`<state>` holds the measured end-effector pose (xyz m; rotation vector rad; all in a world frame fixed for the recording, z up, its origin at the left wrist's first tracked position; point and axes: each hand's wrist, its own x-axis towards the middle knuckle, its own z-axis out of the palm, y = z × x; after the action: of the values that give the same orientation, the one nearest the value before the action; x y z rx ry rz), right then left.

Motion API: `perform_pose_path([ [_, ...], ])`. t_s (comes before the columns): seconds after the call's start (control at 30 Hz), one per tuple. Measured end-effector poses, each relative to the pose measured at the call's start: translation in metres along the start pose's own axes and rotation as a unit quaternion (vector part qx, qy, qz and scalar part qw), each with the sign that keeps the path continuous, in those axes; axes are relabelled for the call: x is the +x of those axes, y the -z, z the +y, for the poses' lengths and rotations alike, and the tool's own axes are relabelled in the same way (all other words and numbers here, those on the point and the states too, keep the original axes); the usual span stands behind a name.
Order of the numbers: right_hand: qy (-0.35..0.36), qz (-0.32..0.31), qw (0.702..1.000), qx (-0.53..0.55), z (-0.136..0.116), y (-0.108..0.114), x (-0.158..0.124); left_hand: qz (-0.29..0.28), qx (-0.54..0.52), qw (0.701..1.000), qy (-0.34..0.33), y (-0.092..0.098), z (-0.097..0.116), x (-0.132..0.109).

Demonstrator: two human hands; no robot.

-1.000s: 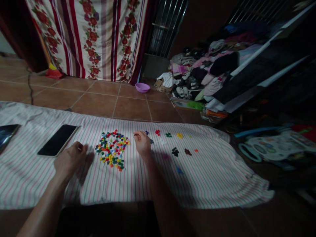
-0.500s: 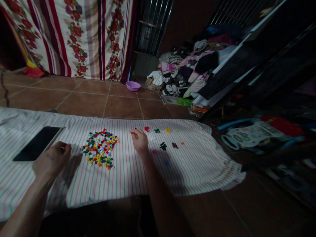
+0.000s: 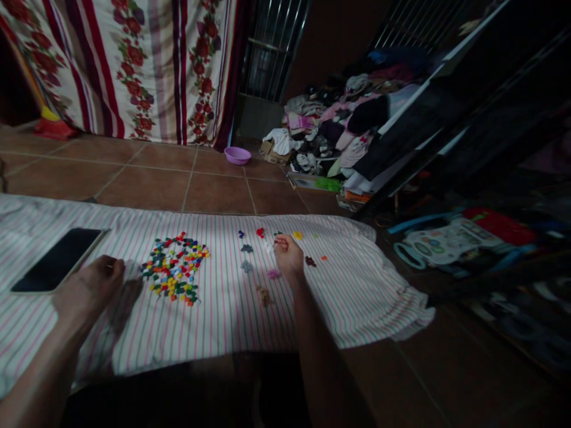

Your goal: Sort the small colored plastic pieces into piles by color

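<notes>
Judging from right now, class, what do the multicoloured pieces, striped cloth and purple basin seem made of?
Multicoloured pieces: probably plastic, uniformly bright; finish too small to tell.
Striped cloth: matte fabric, rumpled edge; fibre unclear.
Purple basin: likely smooth plastic, evenly coloured.

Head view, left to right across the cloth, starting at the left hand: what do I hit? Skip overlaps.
Left hand → mixed pieces → red pieces → right hand → brown pieces → orange piece.
</notes>
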<state>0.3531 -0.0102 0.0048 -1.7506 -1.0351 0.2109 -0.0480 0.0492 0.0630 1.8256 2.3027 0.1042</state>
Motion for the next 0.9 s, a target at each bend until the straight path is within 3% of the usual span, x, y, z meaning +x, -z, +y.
perform_pose_path([
  [0.23, -0.016, 0.037, 0.993, -0.11, 0.017, 0.049, 0.003, -0.063, 0.056, 0.996, 0.001, 0.006, 0.005, -0.004],
  [0.47, -0.056, 0.09, 0.953, -0.283, 0.044, 0.102, 0.001, -0.098, 0.082, 0.992, -0.014, 0.008, 0.002, -0.004],
  [0.63, -0.065, 0.083, 0.945, -0.311, 0.057, 0.11, -0.001, -0.092, 0.094, 0.99, -0.041, 0.007, 0.003, -0.006],
  [0.77, -0.076, 0.077, 0.948, -0.301, 0.064, 0.107, -0.001, -0.115, 0.098, 0.988, -0.03, 0.007, 0.006, -0.006],
  [0.9, -0.076, 0.08, 0.95, -0.293, 0.068, 0.101, -0.002, -0.095, 0.108, 0.989, -0.02, 0.006, 0.008, -0.007],
])
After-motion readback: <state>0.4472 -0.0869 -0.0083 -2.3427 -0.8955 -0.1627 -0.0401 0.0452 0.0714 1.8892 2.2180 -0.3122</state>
